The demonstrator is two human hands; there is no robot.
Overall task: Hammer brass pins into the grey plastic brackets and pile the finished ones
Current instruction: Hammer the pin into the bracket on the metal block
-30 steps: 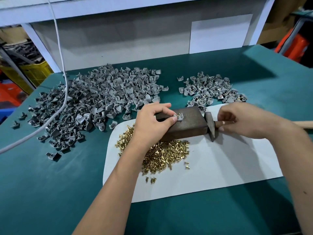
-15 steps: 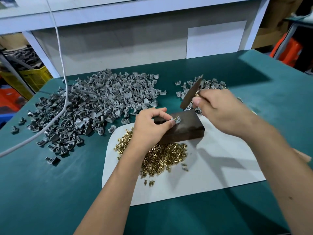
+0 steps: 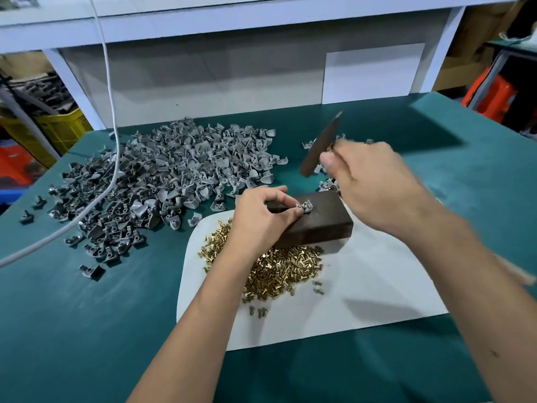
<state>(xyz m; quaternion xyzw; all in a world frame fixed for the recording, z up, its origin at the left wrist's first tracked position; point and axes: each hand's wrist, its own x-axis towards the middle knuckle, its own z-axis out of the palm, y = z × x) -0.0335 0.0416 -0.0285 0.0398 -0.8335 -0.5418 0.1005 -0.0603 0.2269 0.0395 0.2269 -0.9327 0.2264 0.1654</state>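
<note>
The right hand point(image 3: 374, 184) has swung the hammer point(image 3: 321, 145) up off the white mat point(image 3: 377, 286), fingers curled round its handle, poised (likely) to strike. On the dark block point(image 3: 316, 221), left hand point(image 3: 261, 219) fingertips pinch one small grey bracket point(image 3: 305, 206), near the brass pins point(image 3: 279, 269).

A white cable point(image 3: 112, 117) drops from the top of the scene and trails off to the near left across the green table point(image 3: 87, 330). At far left, a yellow crate point(image 3: 62, 130) sits beyond the table edge, red and blue bins beside it. A white rectangular panel point(image 3: 373, 72) leans on the grey back wall, under a white shelf frame point(image 3: 232, 21). Far right, something orange point(image 3: 494, 97) stands on the floor, cardboard boxes behind it.
</note>
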